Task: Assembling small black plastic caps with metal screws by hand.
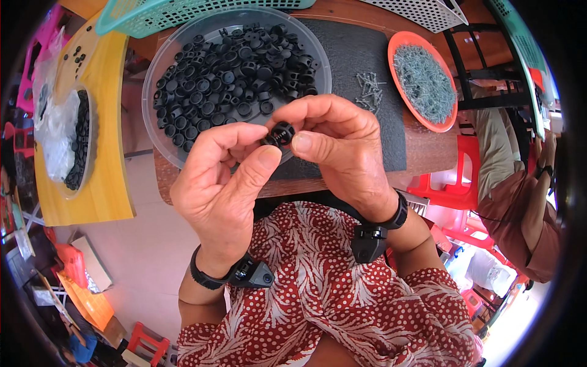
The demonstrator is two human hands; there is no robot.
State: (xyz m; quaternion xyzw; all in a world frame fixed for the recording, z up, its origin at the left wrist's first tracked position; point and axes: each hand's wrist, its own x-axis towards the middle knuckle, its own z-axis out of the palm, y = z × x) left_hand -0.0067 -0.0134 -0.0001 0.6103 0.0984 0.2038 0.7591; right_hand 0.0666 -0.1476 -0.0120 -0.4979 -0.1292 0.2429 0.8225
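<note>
One small black plastic piece (pixel 282 133), held between the hands at the near side of a clear round tub (pixel 147 92); long axis apparently slanting lower left to upper right. Left hand (pixel 221 174): thumb and forefinger pinched on the lower-left end. Right hand (pixel 350 144): same, upper-right end, equally near.

Left, a yellow table (pixel 113 174) and a plastic bag (pixel 56 147); top, a green basket (pixel 147 17); right, a red chair (pixel 449 188) near another person (pixel 516 211).
</note>
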